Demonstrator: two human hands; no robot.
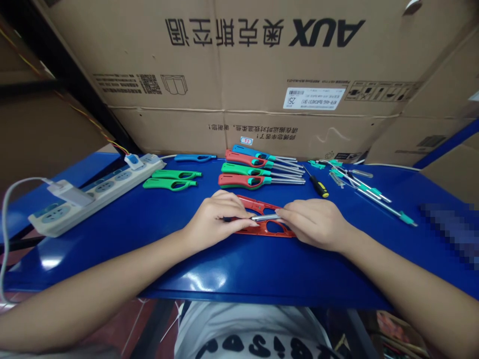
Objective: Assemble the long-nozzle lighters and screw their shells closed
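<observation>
Left hand (209, 214): thumb and fingertips pinched on the left end of a metal tube (265, 217). Your right hand (318, 222) has its fingertips pinched on the other end, palm down. Tube spans the gap between your hands, roughly level, plain bright silver, smooth; its ends are hidden under your fingers. A dark bit shows by your left fingers; can't tell if it belongs to the tube.

Tube sits over two orange-red shells on the glossy blue counter (209, 279). Near shell (258, 230) lies lengthwise under your hands, with an oval cutout at the trigger end and the blue showing through. Far shell (256, 203) is just beyond it, similar shape, ribbed inside face showing. Your hands cover the ends of both. Can't tell whether the tube touches either shell.

Right of centre, past your right hand: black-and-yellow screwdriver (320, 187), shaft pointing away from you. Further right, loose silver rods (377, 199) with teal end pieces, lying across each other. Left: two green shells (166, 183), side by side, next to a white power strip (101, 192) with plugs in it.

Beyond your hands, a row of lighters (239, 180) in red, green and blue, teal triggers, silver tubes pointing right. Single blue shell (194, 157) to their left. Back: big cardboard panel (194, 102), AUX print upside down.
</observation>
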